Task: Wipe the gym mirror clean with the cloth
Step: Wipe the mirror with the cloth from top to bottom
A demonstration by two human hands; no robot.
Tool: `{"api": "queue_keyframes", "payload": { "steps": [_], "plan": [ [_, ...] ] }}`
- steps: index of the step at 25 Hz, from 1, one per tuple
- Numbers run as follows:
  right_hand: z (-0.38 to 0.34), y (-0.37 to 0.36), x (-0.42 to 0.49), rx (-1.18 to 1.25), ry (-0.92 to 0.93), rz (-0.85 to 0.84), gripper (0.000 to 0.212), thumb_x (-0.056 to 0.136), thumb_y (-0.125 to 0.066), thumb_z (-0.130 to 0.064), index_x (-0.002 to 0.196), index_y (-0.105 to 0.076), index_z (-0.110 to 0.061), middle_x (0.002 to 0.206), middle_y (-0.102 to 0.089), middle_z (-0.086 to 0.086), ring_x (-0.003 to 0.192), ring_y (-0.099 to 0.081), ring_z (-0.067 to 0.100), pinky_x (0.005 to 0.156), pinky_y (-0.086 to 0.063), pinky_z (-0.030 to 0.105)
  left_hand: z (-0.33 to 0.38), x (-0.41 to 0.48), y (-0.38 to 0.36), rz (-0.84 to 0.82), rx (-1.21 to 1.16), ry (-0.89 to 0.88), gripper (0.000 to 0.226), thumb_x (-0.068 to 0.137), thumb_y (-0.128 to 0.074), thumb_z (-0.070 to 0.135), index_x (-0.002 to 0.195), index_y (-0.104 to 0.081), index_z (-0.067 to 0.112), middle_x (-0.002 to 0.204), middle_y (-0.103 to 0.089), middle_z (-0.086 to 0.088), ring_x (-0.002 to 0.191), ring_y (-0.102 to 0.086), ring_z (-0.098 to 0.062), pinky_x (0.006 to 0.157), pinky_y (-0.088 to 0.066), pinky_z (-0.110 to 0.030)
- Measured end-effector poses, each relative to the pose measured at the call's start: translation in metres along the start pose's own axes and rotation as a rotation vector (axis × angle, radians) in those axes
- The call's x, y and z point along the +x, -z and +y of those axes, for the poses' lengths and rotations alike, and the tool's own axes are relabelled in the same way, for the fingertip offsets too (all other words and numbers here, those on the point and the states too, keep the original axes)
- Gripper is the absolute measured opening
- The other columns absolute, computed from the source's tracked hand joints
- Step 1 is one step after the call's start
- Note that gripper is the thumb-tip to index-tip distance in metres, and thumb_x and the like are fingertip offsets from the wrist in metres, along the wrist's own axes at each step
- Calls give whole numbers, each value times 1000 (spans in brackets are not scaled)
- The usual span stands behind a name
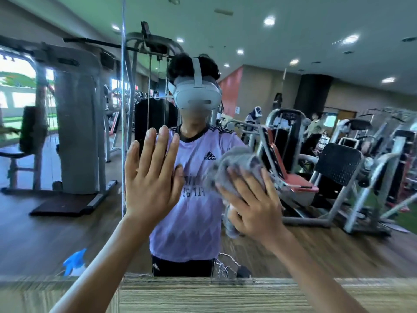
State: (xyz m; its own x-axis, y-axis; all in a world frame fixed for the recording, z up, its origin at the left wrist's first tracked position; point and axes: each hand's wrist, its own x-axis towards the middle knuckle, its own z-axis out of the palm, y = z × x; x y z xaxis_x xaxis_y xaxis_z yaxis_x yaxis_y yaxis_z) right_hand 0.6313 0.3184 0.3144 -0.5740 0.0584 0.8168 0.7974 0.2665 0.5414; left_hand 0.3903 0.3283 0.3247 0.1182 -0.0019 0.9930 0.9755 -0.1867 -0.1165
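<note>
The mirror [293, 245] is faced straight on, and a vertical seam [123, 86] between two of its panels is taken here as the landmark. The left hand [151, 184] is laid flat on the glass just right of the seam, with its fingers straight and close together, the palm pressed to the surface and nothing held. Further right of the seam, the grey cloth [237, 163] is pressed against the glass by the right hand [252, 204]. The fingers are spread and nearly straight over the bunched fabric. A loose end of cloth is seen hanging below the palm. The cloth and these fingers are blurred.

The lower edge of the mirror is met by a wooden ledge [225, 294], crossed by both forearms. Left of the seam, low near that edge, a small blue object [74, 262] is seen, too blurred to be identified.

Wide stretches of bare glass are left above both hands, to the right of the cloth, and across the whole panel left of the seam. Neither the top nor the outer side edges of the mirror are shown.
</note>
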Motion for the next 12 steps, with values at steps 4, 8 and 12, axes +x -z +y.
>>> {"api": "queue_keyframes", "payload": {
  "steps": [4, 8, 12],
  "plan": [
    [41, 11, 29, -70, -35, 1, 53, 95, -37, -26, 148, -35, -27, 155, -31, 5, 143, -32, 28, 119, -20, 55, 3, -1, -1, -5, 11, 24, 54, 103, -41, 27, 153, -35, 6, 159, -30, -15, 148, -28, -34, 121, -18, -51],
    [-17, -3, 30, 53, -293, 85, 62, 86, -49, -23, 146, -38, -24, 154, -36, 8, 146, -29, 28, 120, -16, 55, -1, -6, 1, 8, -7, 25, 53, 103, -40, 27, 152, -37, 8, 159, -32, -15, 148, -28, -33, 122, -16, -49],
    [27, 6, -15, -24, 373, -104, 67, 92, -51, -32, 154, -26, -33, 158, -30, -1, 144, -35, 18, 119, -21, 53, 1, -30, 2, 0, -9, 34, 53, 100, -45, 25, 151, -39, 10, 157, -34, -17, 146, -31, -34, 119, -22, -53]
  ]
}}
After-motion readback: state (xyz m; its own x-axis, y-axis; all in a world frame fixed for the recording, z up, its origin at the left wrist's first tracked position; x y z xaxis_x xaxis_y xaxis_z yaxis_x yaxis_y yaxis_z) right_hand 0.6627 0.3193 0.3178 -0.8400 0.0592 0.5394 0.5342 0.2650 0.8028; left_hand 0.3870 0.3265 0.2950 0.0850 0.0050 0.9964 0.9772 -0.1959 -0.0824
